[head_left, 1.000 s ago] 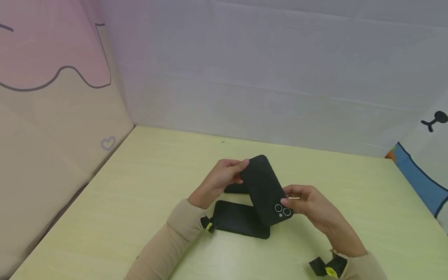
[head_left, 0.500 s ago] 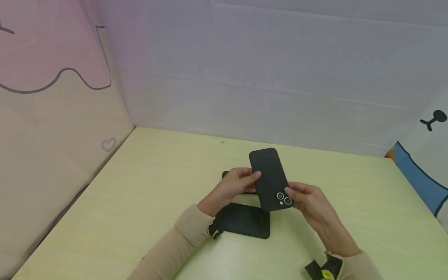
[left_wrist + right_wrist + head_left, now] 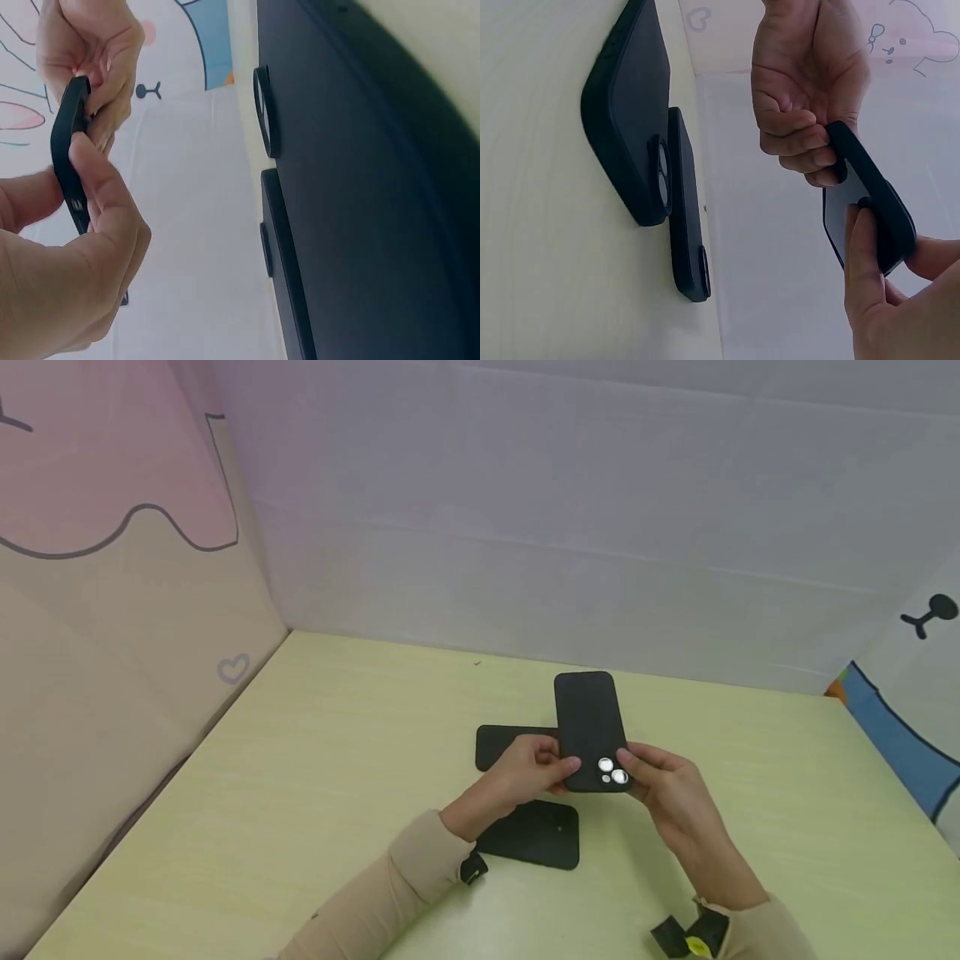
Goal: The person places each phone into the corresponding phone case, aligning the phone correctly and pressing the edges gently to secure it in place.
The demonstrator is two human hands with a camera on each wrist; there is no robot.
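Item: black phone case (image 3: 590, 727), held in the air above the table (image 3: 300, 793), back face up, its camera holes at the near end showing pale light through them. It stands well clear of the two cases below.

Left hand (image 3: 528, 772): thumb and fingers pinch the case's near left edge; the grip is narrow and holds the case by its rim. In the left wrist view the thumb (image 3: 97, 187) lies on the edge.

Right hand (image 3: 667, 785): fingers curl round the near right corner beside the camera holes, a second narrow grip on the same case. The right wrist view shows the thumb (image 3: 862, 247) pressed on the rim.

Handling note, as judgement: the case looks thin and flexible, so the grips are best kept on the rim, the pressure even on both sides, and the fingers clear of the camera holes.

Beneath: near case (image 3: 536, 835), flat on the table, just under the left wrist. Far case (image 3: 510, 743), flat, partly hidden behind the held one.

Surround: pale wall (image 3: 600, 527) behind; beige sleeves on both arms.
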